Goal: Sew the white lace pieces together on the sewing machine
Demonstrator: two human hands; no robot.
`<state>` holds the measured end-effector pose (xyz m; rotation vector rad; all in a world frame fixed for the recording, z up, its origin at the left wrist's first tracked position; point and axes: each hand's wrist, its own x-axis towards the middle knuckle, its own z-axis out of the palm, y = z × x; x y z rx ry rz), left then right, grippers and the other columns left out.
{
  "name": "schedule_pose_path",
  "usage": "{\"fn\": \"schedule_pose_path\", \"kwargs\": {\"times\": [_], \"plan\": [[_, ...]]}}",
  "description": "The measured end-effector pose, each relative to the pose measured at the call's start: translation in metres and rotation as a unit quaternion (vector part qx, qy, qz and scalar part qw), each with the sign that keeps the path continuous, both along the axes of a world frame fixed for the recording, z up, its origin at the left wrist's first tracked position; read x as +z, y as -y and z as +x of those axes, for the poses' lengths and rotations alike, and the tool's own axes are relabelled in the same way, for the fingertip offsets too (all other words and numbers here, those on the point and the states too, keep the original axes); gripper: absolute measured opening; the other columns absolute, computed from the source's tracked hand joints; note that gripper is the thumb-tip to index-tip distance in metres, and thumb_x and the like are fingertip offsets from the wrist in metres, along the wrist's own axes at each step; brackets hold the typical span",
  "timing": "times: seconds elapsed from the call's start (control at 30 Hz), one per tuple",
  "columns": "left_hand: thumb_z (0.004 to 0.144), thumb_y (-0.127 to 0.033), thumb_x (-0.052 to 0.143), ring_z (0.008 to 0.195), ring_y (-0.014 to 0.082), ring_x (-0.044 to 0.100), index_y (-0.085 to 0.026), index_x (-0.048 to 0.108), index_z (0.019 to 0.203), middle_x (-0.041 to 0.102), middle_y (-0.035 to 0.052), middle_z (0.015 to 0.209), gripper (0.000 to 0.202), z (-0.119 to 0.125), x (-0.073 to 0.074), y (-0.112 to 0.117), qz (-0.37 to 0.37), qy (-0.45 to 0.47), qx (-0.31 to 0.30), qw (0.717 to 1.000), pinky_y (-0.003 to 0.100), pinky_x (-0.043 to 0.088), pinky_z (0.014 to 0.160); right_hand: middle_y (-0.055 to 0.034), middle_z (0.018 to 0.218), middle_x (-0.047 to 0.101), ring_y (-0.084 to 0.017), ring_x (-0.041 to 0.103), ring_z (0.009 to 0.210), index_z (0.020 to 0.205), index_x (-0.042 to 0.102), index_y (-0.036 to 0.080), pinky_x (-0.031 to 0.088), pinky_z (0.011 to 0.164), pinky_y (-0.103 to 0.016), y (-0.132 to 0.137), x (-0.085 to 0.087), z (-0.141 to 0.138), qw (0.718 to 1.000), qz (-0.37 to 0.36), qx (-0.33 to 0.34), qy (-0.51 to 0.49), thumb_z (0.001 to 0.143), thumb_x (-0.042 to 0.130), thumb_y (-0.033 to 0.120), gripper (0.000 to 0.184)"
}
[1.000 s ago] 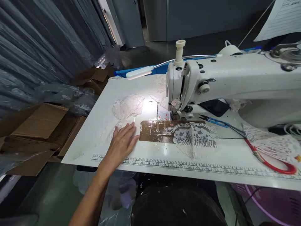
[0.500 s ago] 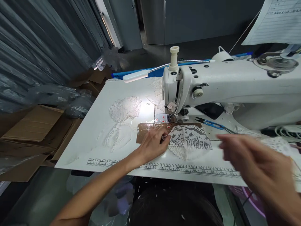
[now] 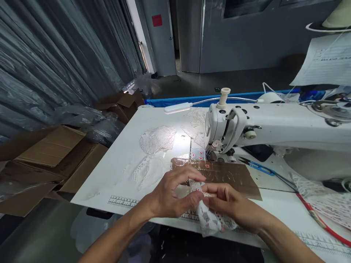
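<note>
Between my two hands, over the front edge of the table, hangs a folded piece of white lace (image 3: 206, 218). My left hand (image 3: 178, 191) pinches its left side between thumb and fingers. From the right, my right hand (image 3: 229, 202) grips the lace with thumb and forefinger close to the left fingertips. Behind the hands a brown sheet (image 3: 233, 176) lies flat in front of the sewing machine (image 3: 246, 122). Two lace cups lie left of the needle area: a rear lace cup (image 3: 157, 139) and a front lace cup (image 3: 148, 171).
Blue-handled thread snips (image 3: 259, 167) lie right of the presser foot. A printed ruler strip (image 3: 120, 201) runs along the front of the white table (image 3: 102, 180). More lace (image 3: 326, 195) with a red edge is at right. Cardboard boxes (image 3: 52, 146) stand left. A lamp (image 3: 178, 107) shines from behind.
The lace has been lifted off the brown sheet and brought toward me, folded. My right hand has come in from the right and now grips it beside my left. The view has tilted up.
</note>
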<state>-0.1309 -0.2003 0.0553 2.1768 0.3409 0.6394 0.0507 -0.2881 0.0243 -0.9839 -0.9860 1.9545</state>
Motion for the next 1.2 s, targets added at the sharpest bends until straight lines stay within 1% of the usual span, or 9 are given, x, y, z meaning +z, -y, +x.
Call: {"fn": "schedule_pose_path", "kwargs": {"times": [0.1, 0.23, 0.33, 0.47, 0.63, 0.8, 0.9, 1.03, 1.2], "plan": [[0.093, -0.046, 0.052, 0.103, 0.0207, 0.062, -0.021, 0.055, 0.123, 0.066, 0.0089, 0.113, 0.04, -0.009, -0.002, -0.013, -0.092, -0.085, -0.029, 0.992, 0.036, 0.052, 0.087, 0.0034, 0.063, 0.053, -0.006, 0.048, 0.047, 0.112, 0.063, 0.017, 0.038, 0.046, -0.018, 0.002, 0.009, 0.002, 0.996, 0.046, 0.058, 0.047, 0.089, 0.059, 0.049, 0.039], [0.09, -0.051, 0.055, 0.054, 0.0074, 0.048, -0.014, 0.059, 0.075, 0.055, -0.0018, 0.063, 0.04, -0.016, -0.008, -0.024, -0.217, -0.185, -0.086, 0.955, 0.018, 0.037, 0.048, 0.0024, 0.067, 0.054, -0.006, 0.047, 0.054, 0.102, 0.065, 0.016, 0.039, 0.05, -0.016, 0.001, 0.012, 0.015, 0.989, 0.071, 0.069, 0.112, 0.087, 0.062, 0.048, 0.035], [0.087, -0.049, 0.06, 0.052, 0.0058, 0.041, -0.015, 0.052, 0.067, 0.048, -0.0043, 0.06, 0.04, -0.014, -0.005, -0.038, -0.195, -0.208, -0.054, 0.957, 0.017, 0.031, 0.046, -0.0008, 0.072, 0.062, -0.008, 0.055, 0.059, 0.094, 0.063, 0.015, 0.044, 0.054, -0.019, -0.007, 0.008, 0.026, 0.982, 0.056, 0.079, 0.162, 0.085, 0.064, 0.051, 0.037], [0.087, -0.044, 0.061, 0.06, 0.0096, 0.05, -0.017, 0.057, 0.078, 0.056, -0.0026, 0.069, 0.029, 0.005, -0.004, -0.066, -0.026, -0.234, 0.029, 0.971, 0.021, 0.036, 0.053, -0.0042, 0.071, 0.067, -0.015, 0.061, 0.063, 0.085, 0.064, 0.018, 0.044, 0.056, -0.024, -0.027, -0.004, 0.036, 0.935, 0.103, 0.008, 0.34, 0.088, 0.056, 0.054, 0.037], [0.087, -0.016, 0.057, 0.081, 0.0188, 0.055, -0.014, 0.057, 0.098, 0.062, 0.0085, 0.098, 0.012, 0.037, -0.031, -0.084, 0.341, -0.198, 0.208, 0.895, 0.033, 0.043, 0.07, -0.0031, 0.065, 0.066, -0.018, 0.057, 0.055, 0.084, 0.067, 0.025, 0.033, 0.052, -0.028, -0.043, -0.018, 0.041, 0.753, 0.146, -0.138, 0.627, 0.086, 0.053, 0.054, 0.032], [0.098, -0.023, 0.043, 0.087, 0.0208, 0.06, -0.01, 0.056, 0.107, 0.063, 0.0118, 0.106, 0.02, 0.047, -0.056, -0.054, 0.362, -0.173, 0.138, 0.905, 0.037, 0.049, 0.075, -0.0007, 0.062, 0.066, -0.019, 0.061, 0.057, 0.085, 0.067, 0.025, 0.036, 0.053, -0.027, -0.044, -0.02, 0.043, 0.77, 0.111, -0.15, 0.61, 0.091, 0.045, 0.046, 0.031], [0.099, -0.035, 0.043, 0.114, 0.0269, 0.055, -0.011, 0.05, 0.124, 0.056, 0.0138, 0.128, 0.036, 0.046, -0.062, -0.041, 0.34, -0.186, 0.063, 0.92, 0.048, 0.046, 0.098, 0.0003, 0.056, 0.064, -0.018, 0.06, 0.054, 0.089, 0.068, 0.025, 0.037, 0.052, -0.026, -0.043, -0.019, 0.045, 0.783, 0.095, -0.157, 0.595, 0.088, 0.047, 0.049, 0.032], [0.099, -0.043, 0.04, 0.131, 0.0303, 0.043, -0.015, 0.045, 0.13, 0.046, 0.0143, 0.141, 0.042, 0.041, -0.064, -0.052, 0.323, -0.2, 0.028, 0.925, 0.058, 0.034, 0.109, 0.0009, 0.054, 0.061, -0.016, 0.057, 0.05, 0.091, 0.069, 0.023, 0.037, 0.049, -0.026, -0.038, -0.021, 0.045, 0.762, 0.146, -0.181, 0.604, 0.084, 0.054, 0.048, 0.03], [0.098, -0.039, 0.046, 0.115, 0.0239, 0.057, -0.015, 0.054, 0.118, 0.06, 0.0123, 0.123, 0.032, 0.039, -0.064, -0.066, 0.325, -0.122, 0.057, 0.936, 0.054, 0.04, 0.105, -0.0033, 0.074, 0.07, -0.018, 0.063, 0.062, 0.099, 0.07, 0.021, 0.044, 0.058, -0.027, -0.032, -0.029, 0.041, 0.746, 0.209, -0.211, 0.596, 0.085, 0.054, 0.042, 0.029]]}}
